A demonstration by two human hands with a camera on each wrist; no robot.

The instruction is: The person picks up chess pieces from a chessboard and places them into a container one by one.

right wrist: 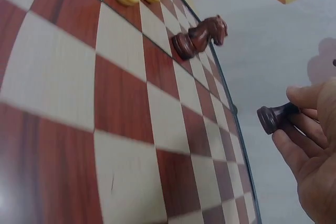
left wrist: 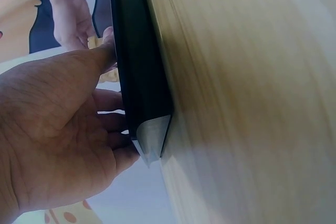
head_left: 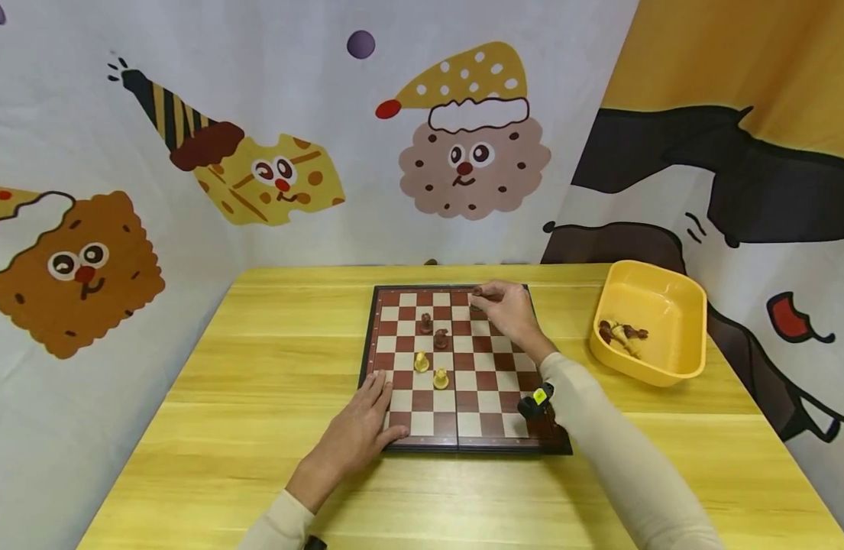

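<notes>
A red-and-cream chessboard (head_left: 486, 401) lies on the wooden table. My right hand (head_left: 507, 312) pinches a dark brown chess piece (right wrist: 275, 116) by its upper part, over the far right half of the board; the fingers hide its top. The base of that piece points toward the squares. My left hand (head_left: 356, 424) rests on the board's near left edge, fingers spread on the rim. Between the hands stand a brown knight (head_left: 441, 339), another brown piece (head_left: 426, 323) and two pale yellow pieces, one (head_left: 421, 363) behind the other (head_left: 440, 379).
To the right of the board sits a yellow plastic bin (head_left: 658, 374), with several brown and pale chess pieces (head_left: 624, 334) lying in it. A printed cloth (head_left: 367, 229) hangs behind the table's far edge.
</notes>
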